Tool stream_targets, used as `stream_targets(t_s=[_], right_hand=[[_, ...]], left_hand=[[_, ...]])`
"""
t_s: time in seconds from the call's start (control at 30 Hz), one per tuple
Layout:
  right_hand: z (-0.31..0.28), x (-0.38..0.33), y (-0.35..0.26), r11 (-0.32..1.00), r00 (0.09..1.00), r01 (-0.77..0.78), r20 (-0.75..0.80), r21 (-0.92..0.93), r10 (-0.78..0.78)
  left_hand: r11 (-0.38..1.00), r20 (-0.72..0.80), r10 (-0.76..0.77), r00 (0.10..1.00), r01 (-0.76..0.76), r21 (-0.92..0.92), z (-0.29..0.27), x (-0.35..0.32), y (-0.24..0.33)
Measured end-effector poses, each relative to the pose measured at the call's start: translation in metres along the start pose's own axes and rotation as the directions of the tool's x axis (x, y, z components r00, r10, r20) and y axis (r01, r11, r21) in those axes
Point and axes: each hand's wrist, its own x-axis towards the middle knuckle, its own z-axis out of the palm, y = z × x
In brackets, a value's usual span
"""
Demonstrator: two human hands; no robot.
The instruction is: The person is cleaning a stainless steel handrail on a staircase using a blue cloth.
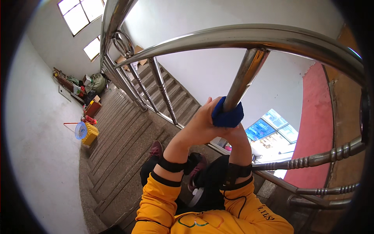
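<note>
A dark blue cloth [230, 117] is wrapped round the lower visible part of a shiny metal baluster [246, 78], which hangs from the curved stair handrail [249, 34]. My left hand [201, 121] is closed on the cloth from the left, its thumb side up. From below and to the right my right hand [235, 133] meets the same cloth, and the two hands touch or overlap. Most of the right hand's fingers are hidden behind the cloth and the left hand. Both forearms, in orange sleeves with black straps, reach up from the lower edge.
Stone steps [120, 136] descend at the left along a white wall. Against it stand a yellow box [90, 135], a light blue basin [80, 130] and piled clutter [93, 84]. More balusters [161, 87] run along the railing. Ringed metal bars [327, 159] cross at the right.
</note>
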Motion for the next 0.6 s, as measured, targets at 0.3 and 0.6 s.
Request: stream_targets(t_s=[0.3, 0.6], right_hand=[[0.027, -0.01, -0.012, 0.846, 0.98, 0.0, -0.17, -0.533, -0.107], [0.002, 0.0, -0.001, 0.981, 0.953, -0.194, -0.235, 0.012, 0.191]], left_hand=[[0.944, 0.23, -0.042, 0.972, 0.114, -0.311, -0.012, 0.006, -0.019], [0.952, -0.245, 0.028, 0.969, 0.049, 0.303, 0.038, -0.014, 0.003]])
